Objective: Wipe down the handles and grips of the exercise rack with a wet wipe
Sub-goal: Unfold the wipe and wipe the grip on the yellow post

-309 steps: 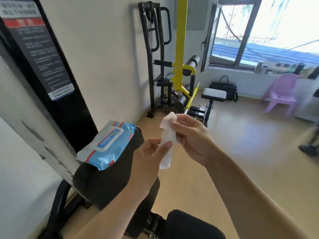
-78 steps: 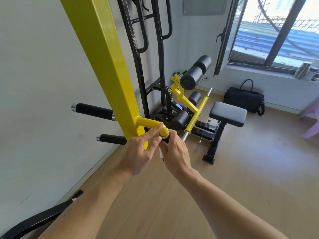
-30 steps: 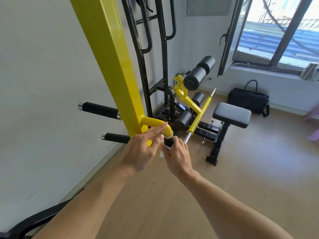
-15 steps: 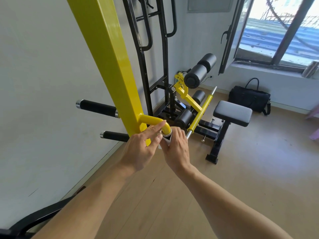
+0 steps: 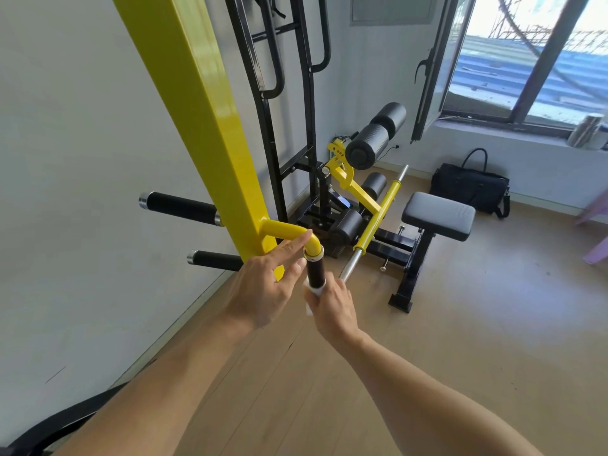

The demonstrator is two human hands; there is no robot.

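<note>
With the right hand (image 5: pixel 332 311) clamping the wet wipe (image 5: pixel 314 291) low around the black grip (image 5: pixel 316 271) and the left hand (image 5: pixel 263 287) open, fingers steadying the yellow bend (image 5: pixel 289 230), the thin wipe may bunch or slip off the grip's end.

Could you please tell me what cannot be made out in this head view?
- Wet wipe: mostly hidden inside the right hand.
- Lower end of the black grip: covered by that hand and wipe.
- Yellow post: top cut off by the frame edge.
- Items on the windowsill: too blurred to identify.

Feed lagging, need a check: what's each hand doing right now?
Left hand: open, straight fingers touching the yellow handle bend.
Right hand: closed round the wet wipe, at the black grip's lower end.
</note>
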